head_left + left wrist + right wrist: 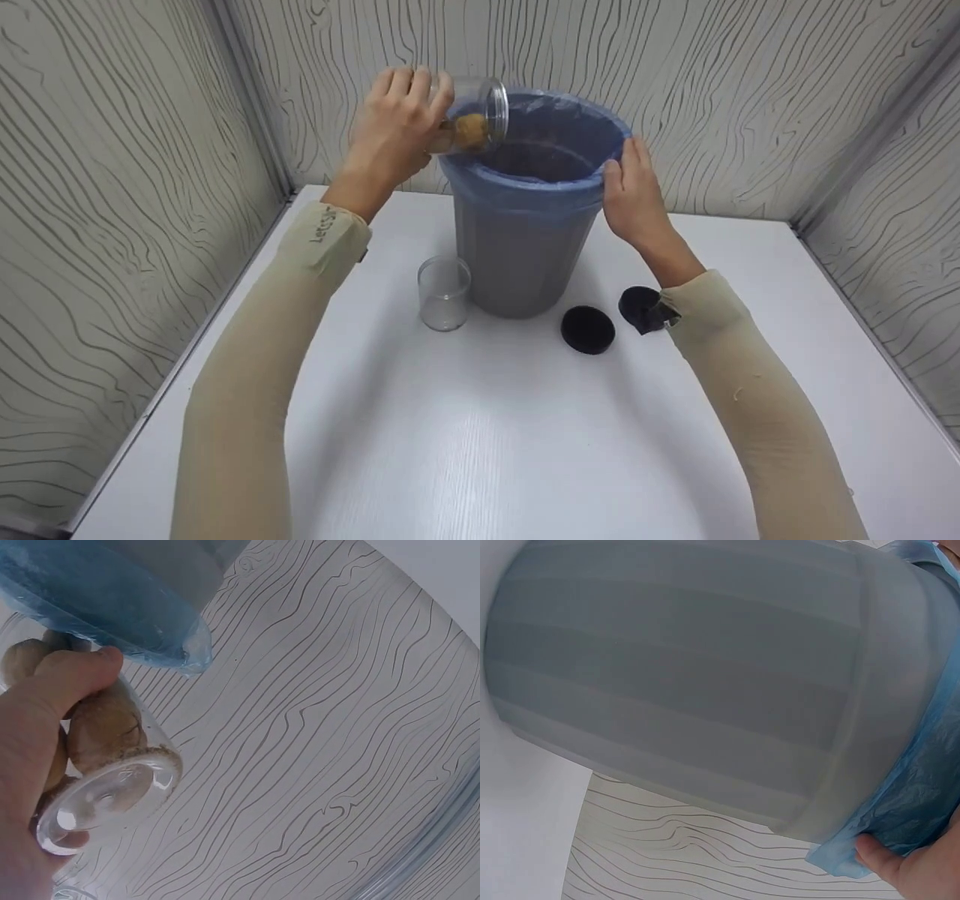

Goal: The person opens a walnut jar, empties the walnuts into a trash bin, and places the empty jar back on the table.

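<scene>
My left hand (401, 116) grips a clear jar (495, 94) tipped on its side, its mouth over the left rim of a grey trash bin (521, 255). Brown, roundish lumps (109, 731) lie inside the jar, and a yellow-brown one (471, 130) sits near its mouth. A blue plastic bag (529, 193) lines the bin and is folded over the rim. On the right side, my right hand (636, 187) holds the bagged rim, thumb outside against the plastic in the right wrist view.
An upright clear glass container (444, 294) stands left of the bin's base on the white table (450, 450). Two black lids, a round one (588, 330) and one partly behind the right sleeve (640, 307), lie to the right. Patterned walls (750, 97) enclose the table.
</scene>
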Action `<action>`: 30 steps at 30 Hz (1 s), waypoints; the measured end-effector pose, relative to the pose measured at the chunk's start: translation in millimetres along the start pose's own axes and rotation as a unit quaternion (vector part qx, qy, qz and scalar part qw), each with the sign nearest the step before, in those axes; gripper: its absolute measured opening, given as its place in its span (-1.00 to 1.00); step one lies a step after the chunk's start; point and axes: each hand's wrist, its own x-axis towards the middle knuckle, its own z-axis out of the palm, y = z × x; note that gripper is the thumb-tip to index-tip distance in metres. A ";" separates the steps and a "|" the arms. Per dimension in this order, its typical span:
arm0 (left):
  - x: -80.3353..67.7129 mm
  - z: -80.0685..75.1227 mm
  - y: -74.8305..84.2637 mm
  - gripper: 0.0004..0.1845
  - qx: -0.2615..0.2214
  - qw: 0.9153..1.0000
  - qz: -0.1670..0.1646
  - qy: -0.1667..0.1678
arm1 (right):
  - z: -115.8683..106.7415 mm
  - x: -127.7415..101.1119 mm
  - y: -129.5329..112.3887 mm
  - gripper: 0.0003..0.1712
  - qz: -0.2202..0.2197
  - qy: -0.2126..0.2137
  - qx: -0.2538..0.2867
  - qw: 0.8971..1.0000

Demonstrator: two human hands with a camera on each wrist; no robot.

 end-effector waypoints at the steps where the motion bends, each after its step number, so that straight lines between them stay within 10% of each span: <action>1: 0.5 -0.5 0.1 -0.31 0.006 1.000 0.001 -0.001 | 0.0 0.2 0.0 -0.31 -0.001 0.001 0.001 1.000; 30: 5.3 -6.1 4.4 -0.23 0.091 0.995 0.043 0.013 | 0.7 -0.1 1.0 -0.30 -0.002 0.004 -0.003 1.000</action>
